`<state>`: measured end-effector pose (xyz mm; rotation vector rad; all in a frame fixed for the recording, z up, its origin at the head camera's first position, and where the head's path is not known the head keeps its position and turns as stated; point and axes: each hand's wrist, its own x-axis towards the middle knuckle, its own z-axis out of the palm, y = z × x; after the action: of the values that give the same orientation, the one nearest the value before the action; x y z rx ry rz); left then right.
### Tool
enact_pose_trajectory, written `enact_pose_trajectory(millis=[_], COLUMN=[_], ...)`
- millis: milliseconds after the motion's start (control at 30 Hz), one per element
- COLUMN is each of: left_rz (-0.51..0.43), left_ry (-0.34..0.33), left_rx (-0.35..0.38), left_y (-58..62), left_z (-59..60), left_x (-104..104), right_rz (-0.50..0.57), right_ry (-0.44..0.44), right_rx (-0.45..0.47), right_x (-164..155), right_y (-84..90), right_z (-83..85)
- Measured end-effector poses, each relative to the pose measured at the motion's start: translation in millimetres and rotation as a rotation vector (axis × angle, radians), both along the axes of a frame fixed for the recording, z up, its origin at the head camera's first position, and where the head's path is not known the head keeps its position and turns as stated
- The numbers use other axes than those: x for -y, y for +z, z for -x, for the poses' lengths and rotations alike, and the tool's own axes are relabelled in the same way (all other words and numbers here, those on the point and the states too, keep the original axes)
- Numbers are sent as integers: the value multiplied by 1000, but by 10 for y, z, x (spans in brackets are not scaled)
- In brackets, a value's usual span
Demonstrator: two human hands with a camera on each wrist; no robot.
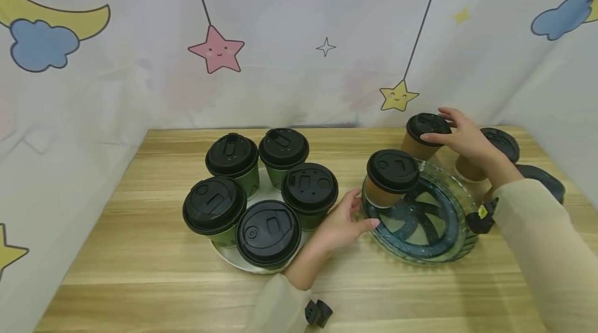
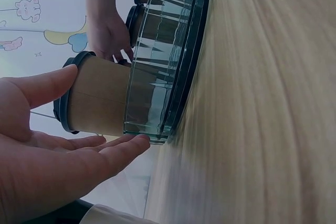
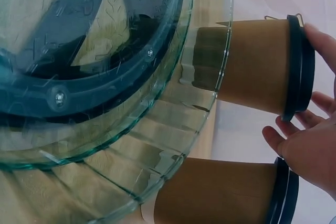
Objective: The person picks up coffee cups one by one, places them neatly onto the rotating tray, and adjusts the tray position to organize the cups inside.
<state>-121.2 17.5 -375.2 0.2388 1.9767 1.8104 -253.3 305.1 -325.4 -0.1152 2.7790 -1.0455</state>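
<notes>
Right hand (image 1: 460, 133) is on the brown cup (image 1: 422, 138) at the far edge of the glass plate (image 1: 455, 242), at about twelve o'clock on it, fingers curled over the black lid and grasping it from above. From the right wrist view the fingertips (image 3: 315, 35) wrap the lid's rim, and a second brown cup (image 3: 220, 192) stands just beside it, outside the plate.

Left hand (image 1: 343, 221) sits at nine o'clock on the plate, fingers straight and relaxed, holding nothing. Its fingertips reach the plate's edge, just under the brown cup on the plate (image 1: 390, 177); the left wrist view shows the palm open beside that cup's paper wall (image 2: 97, 98).

My read on handling: these paper cups look light and a bit soft in the wall, so a squeeze at mid-height could buckle them. The lid is only pressed on, so lifting by the lid alone risks it popping off; a hold just under the rim seems safer. Whether they are full I cannot tell. The plate looks heavy, stiff, slick and breakable.

Off at nine o'clock from the plate, five green cups (image 1: 215, 208) crowd a white plate (image 1: 233, 263) on the wooden table (image 1: 140, 260).
</notes>
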Motion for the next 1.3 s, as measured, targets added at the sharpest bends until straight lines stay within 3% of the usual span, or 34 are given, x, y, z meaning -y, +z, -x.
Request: enact_pose_trajectory(millis=[400,700,1067,1300], left_rz=[-4,4,13,-3], left_ry=[-9,-9,-5,-22], left_rx=[21,13,-2,-7], left_y=[-15,-11,-8,3], left_z=[-15,-20,-16,-7], left_x=[-28,-18,9,11], right_rz=[-45,1,-59,-80], right_ry=[-36,-41,25,39], right_rx=[-44,-89,-169,-191], right_x=[-20,-40,-150,-248], right_y=[-8,223,500,542], right_z=[-34,-131,-465,-772])
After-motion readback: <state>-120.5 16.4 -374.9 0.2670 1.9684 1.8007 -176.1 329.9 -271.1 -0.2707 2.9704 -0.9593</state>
